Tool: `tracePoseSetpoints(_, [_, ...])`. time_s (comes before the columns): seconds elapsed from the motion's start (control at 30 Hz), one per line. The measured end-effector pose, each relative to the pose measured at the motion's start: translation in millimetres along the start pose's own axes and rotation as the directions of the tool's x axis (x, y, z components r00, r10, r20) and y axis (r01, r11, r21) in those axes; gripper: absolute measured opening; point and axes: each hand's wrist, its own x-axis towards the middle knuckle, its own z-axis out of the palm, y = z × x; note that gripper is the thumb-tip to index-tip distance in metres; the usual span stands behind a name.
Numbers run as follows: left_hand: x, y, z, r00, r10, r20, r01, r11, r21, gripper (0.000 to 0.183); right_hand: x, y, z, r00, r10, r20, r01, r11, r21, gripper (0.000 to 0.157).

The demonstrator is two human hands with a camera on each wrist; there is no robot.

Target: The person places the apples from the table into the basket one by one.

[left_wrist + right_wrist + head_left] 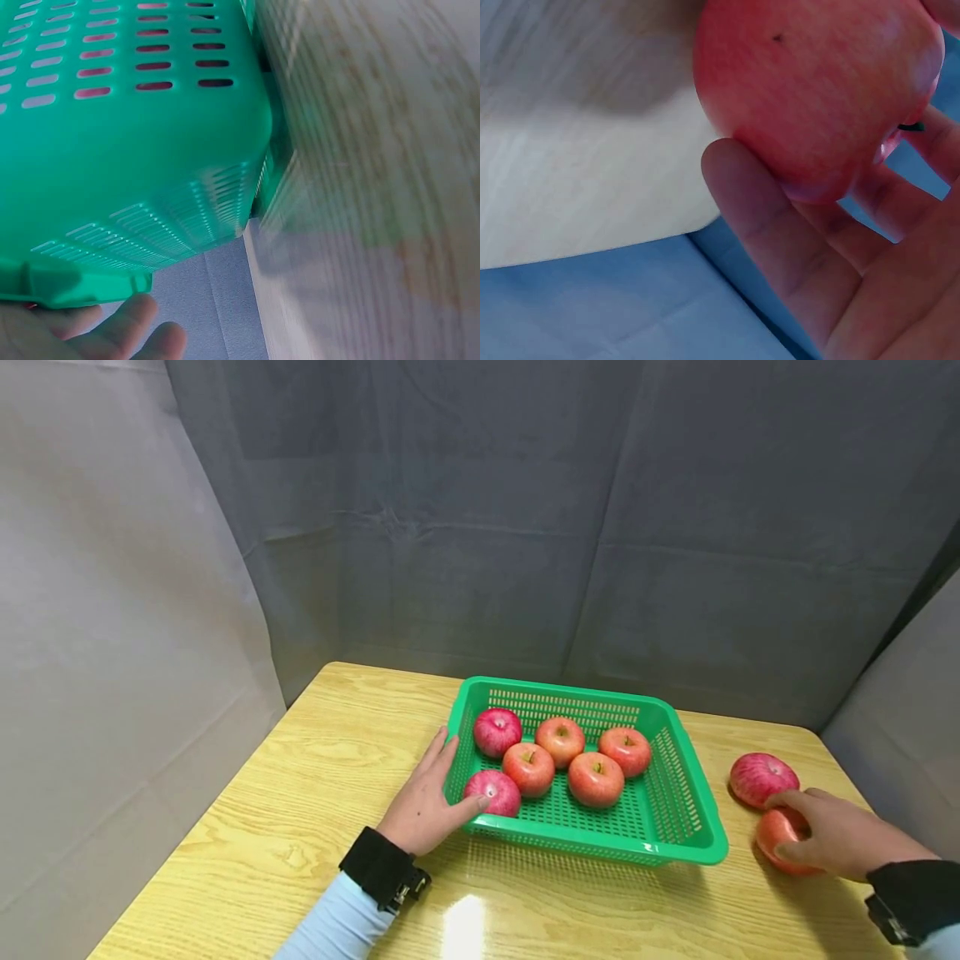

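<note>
A green plastic basket (682, 852) stands on the table with several red apples (596, 779) inside. My left hand (426, 806) rests at its left near corner. The fingers (124, 326) lie fairly straight along the left rim, and the thumb reaches over the near rim beside a darker red apple (493, 792). To the right of the basket, my right hand (843, 833) grips a red apple (776, 835), its fingers and thumb around the sides. In the right wrist view the same apple (817, 90) shows a short stem. Just behind it lies another, darker apple (761, 778).
The wooden table (247, 852) has its far edge behind the basket and its right edge beyond the loose apples. A dark grey cloth (480, 527) hangs at the back, with lighter cloth (112, 610) on the left and right.
</note>
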Motion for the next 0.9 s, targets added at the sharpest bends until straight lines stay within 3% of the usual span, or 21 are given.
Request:
tracePoseSetpoints(0.33, [0.1,1.1,-0.5,1.000,-0.019,0.021,0.019,1.000,0.010,0.092,-17.4,-38.1,-29.5,0.990,-0.079,-0.113,0.082,0.996,0.019,0.061])
tracePoseSetpoints(0.6, [0.5,2.5,-0.5,1.000,-0.005,0.004,0.005,1.000,0.006,0.091,-25.1,-75.0,-65.6,0.958,-0.163,-0.236,0.155,0.987,-0.052,0.060])
tracePoseSetpoints(0.77, [-0.6,1.9,-0.1,1.000,-0.007,0.007,0.007,1.000,-0.002,0.091,-22.0,-100.1,-75.1,0.936,-0.231,-0.266,0.224,0.973,-0.058,0.068])
tracePoseSetpoints(0.9, [-0.2,1.5,-0.2,1.000,-0.013,0.012,0.013,1.000,-0.008,0.091,-15.4,-120.5,-79.1,0.911,-0.303,-0.282,0.297,0.953,-0.062,0.060])
